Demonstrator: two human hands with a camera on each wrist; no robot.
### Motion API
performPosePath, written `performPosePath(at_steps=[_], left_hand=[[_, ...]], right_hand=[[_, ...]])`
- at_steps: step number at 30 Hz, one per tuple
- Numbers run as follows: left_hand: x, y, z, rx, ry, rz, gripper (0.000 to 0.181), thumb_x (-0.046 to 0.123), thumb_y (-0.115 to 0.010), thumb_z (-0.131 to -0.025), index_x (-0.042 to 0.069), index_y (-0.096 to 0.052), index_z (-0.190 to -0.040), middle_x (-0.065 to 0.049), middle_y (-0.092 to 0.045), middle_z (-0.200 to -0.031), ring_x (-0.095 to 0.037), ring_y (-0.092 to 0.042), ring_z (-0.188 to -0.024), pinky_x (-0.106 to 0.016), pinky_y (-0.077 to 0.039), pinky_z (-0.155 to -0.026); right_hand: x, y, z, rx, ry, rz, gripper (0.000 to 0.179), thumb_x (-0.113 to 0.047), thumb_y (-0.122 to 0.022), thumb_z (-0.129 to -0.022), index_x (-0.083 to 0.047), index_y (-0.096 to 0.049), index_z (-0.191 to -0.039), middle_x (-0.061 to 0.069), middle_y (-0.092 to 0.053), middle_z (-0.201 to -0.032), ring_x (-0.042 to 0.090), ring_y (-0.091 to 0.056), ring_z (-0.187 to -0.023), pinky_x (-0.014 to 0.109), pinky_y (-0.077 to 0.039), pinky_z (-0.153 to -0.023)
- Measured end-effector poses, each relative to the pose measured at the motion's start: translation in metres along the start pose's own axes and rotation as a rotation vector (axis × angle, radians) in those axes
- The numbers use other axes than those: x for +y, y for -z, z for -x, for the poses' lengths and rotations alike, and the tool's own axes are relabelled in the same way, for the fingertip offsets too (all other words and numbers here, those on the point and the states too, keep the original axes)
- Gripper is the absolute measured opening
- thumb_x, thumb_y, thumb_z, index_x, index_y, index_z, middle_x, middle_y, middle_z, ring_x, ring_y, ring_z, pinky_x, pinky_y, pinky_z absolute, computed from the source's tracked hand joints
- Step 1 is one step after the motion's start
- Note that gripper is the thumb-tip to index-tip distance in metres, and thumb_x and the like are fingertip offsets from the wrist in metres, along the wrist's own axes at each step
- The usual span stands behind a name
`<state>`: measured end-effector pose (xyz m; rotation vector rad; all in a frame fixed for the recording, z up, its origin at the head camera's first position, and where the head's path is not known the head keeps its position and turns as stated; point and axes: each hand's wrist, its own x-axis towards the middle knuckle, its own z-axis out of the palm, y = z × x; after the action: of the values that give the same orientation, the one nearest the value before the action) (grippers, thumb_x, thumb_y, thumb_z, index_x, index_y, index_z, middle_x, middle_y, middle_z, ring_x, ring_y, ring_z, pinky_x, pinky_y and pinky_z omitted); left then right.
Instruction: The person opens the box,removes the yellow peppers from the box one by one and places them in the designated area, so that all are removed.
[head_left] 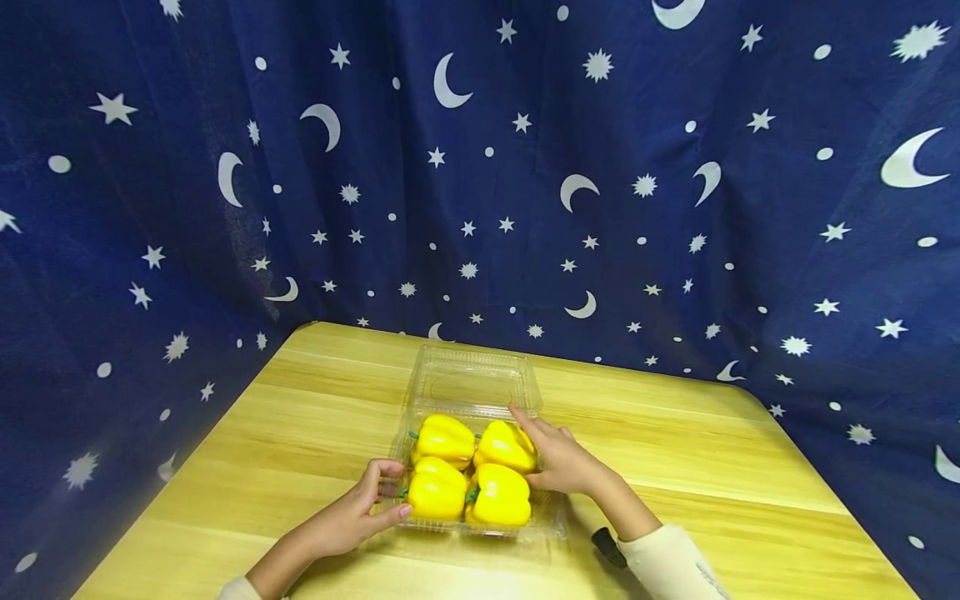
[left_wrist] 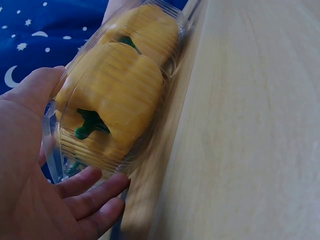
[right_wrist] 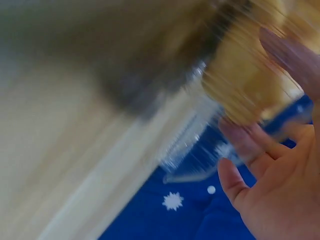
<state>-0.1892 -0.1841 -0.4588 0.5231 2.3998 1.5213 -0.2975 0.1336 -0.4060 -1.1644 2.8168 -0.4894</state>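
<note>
A clear plastic clamshell container (head_left: 551, 527) lies on the table with its lid (head_left: 474, 379) folded back, away from me. Yellow bell peppers (head_left: 437, 490) with green stems fill the base in two rows. At the container's left side is my left hand (head_left: 352, 510), thumb by the near corner and fingers loosely bent along the wall. In the left wrist view, the thumb reaches the rim beside a pepper (left_wrist: 112, 95). My right hand (head_left: 566, 460) spreads over the right side, index finger stretched toward the hinge and thumb beside the peppers. The right wrist view is blurred, hiding exact contact.
A short black object (head_left: 608, 547) lies on the wooden table (head_left: 315, 417) near my right forearm; its kind is unclear. Behind and beside the table hangs a dark blue curtain (head_left: 510, 192) with white moons and stars.
</note>
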Motion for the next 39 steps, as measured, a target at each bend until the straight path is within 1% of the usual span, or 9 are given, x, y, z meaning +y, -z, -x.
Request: performPosePath(at_steps=[3,6,9,12,16,23,28,32,39], left_hand=[[0.000,0.000,-0.001,-0.003,0.000,0.001,0.055,0.034,-0.046,-0.096,0.005,-0.017,-0.132,-0.022,-0.019,-0.138,-0.043,-0.036,-0.122,-0.055,-0.041,-0.090],[0.001,0.000,-0.001,-0.003,-0.003,-0.006,0.054,0.034,-0.046,-0.096,0.005,-0.017,-0.131,-0.022,-0.019,-0.137,-0.043,-0.036,-0.122,-0.055,-0.041,-0.090],[0.002,-0.001,-0.001,-0.001,-0.005,-0.012,0.054,0.034,-0.046,-0.096,0.004,-0.018,-0.131,-0.022,-0.020,-0.137,-0.043,-0.037,-0.121,-0.055,-0.041,-0.090],[0.003,-0.001,0.000,-0.004,-0.007,-0.012,0.054,0.034,-0.046,-0.096,0.004,-0.017,-0.131,-0.022,-0.020,-0.136,-0.043,-0.037,-0.121,-0.055,-0.041,-0.091],[0.004,-0.002,0.000,-0.006,-0.008,-0.010,0.054,0.034,-0.046,-0.096,0.004,-0.017,-0.130,-0.022,-0.020,-0.136,-0.043,-0.037,-0.121,-0.055,-0.041,-0.091],[0.004,-0.002,0.000,0.004,-0.006,-0.013,0.054,0.034,-0.046,-0.096,0.003,-0.018,-0.130,-0.023,-0.021,-0.135,-0.045,-0.037,-0.120,-0.055,-0.042,-0.090],[0.003,-0.001,-0.001,0.012,-0.010,-0.016,0.054,0.034,-0.047,-0.095,0.003,-0.018,-0.130,-0.023,-0.022,-0.135,-0.045,-0.038,-0.120,-0.055,-0.042,-0.090],[0.002,0.000,-0.001,0.015,-0.006,-0.020,0.055,0.034,-0.047,-0.095,0.002,-0.018,-0.130,-0.023,-0.021,-0.135,-0.044,-0.038,-0.120,-0.056,-0.041,-0.090],[0.002,0.000,-0.001,0.009,-0.014,-0.023,0.055,0.033,-0.046,-0.096,0.001,-0.017,-0.130,-0.023,-0.020,-0.135,-0.044,-0.038,-0.119,-0.056,-0.041,-0.089]], right_hand=[[0.000,-0.005,-0.002,0.012,-0.002,0.052,0.094,-0.019,-0.075,-0.073,-0.011,-0.017,-0.146,0.018,-0.041,-0.137,0.035,-0.044,-0.123,0.063,-0.030,-0.093],[0.001,-0.008,-0.003,0.044,0.013,0.069,0.088,-0.017,-0.075,-0.073,-0.011,-0.023,-0.144,0.017,-0.046,-0.132,0.032,-0.051,-0.115,0.050,-0.035,-0.086],[0.002,-0.009,-0.002,0.072,0.040,0.054,0.083,-0.013,-0.075,-0.071,-0.010,-0.029,-0.141,0.016,-0.051,-0.125,0.028,-0.055,-0.106,0.036,-0.031,-0.075],[0.003,-0.011,-0.001,0.095,0.060,0.024,0.081,-0.010,-0.075,-0.070,-0.011,-0.033,-0.139,0.013,-0.053,-0.121,0.024,-0.054,-0.101,0.030,-0.026,-0.071],[0.004,-0.013,0.000,0.129,0.078,-0.015,0.079,-0.010,-0.075,-0.070,-0.013,-0.035,-0.139,0.010,-0.054,-0.119,0.022,-0.054,-0.098,0.029,-0.023,-0.071],[0.004,-0.015,0.002,0.170,0.074,-0.070,0.077,-0.010,-0.074,-0.071,-0.016,-0.037,-0.138,0.009,-0.054,-0.119,0.023,-0.053,-0.103,0.030,-0.026,-0.072],[0.003,-0.015,0.001,0.200,0.076,-0.065,0.077,-0.009,-0.075,-0.071,-0.015,-0.037,-0.138,0.009,-0.053,-0.118,0.022,-0.054,-0.102,0.032,-0.026,-0.073],[0.002,-0.015,0.000,0.217,0.076,-0.045,0.077,-0.010,-0.076,-0.071,-0.016,-0.038,-0.138,0.006,-0.053,-0.113,0.020,-0.053,-0.100,0.030,-0.023,-0.071],[0.002,-0.013,0.001,0.238,0.081,-0.035,0.077,-0.011,-0.077,-0.069,-0.017,-0.040,-0.136,0.002,-0.052,-0.105,0.017,-0.051,-0.098,0.029,-0.021,-0.071]])
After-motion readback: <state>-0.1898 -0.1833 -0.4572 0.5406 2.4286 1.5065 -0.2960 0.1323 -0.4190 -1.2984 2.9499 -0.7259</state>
